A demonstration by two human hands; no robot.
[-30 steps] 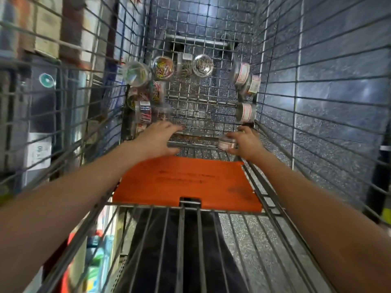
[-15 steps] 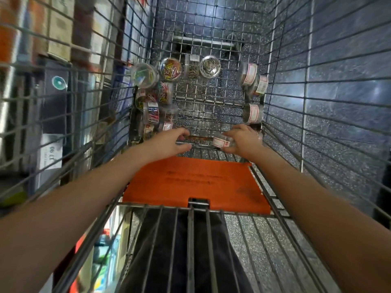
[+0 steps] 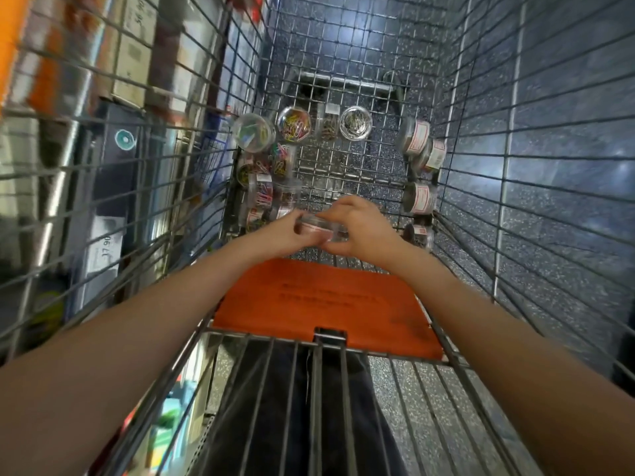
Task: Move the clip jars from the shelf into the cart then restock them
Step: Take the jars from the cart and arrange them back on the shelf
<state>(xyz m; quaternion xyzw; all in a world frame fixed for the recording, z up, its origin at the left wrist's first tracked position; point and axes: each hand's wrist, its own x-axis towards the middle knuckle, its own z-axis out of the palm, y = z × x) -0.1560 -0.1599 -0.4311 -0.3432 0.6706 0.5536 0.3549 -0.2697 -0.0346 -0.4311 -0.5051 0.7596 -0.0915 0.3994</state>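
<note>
Both my hands meet over the middle of the wire cart (image 3: 347,180) and hold one small clear clip jar (image 3: 321,228) between them. My left hand (image 3: 285,235) grips its left end and my right hand (image 3: 360,228) curls over its right end. Several more clip jars lie on the cart floor: a cluster with coloured clips (image 3: 271,166) along the left wall, a jar of silver clips (image 3: 355,122) at the far end, and labelled jars (image 3: 417,197) along the right wall.
The orange child-seat flap (image 3: 323,304) lies just under my wrists. Store shelving with boxes and a price tag (image 3: 103,249) runs along the left outside the cart. Speckled dark floor (image 3: 567,201) lies to the right.
My right hand has lifted the small jar from the right side toward the cart's middle. My left hand has moved right and taken hold of the jar's other end.
</note>
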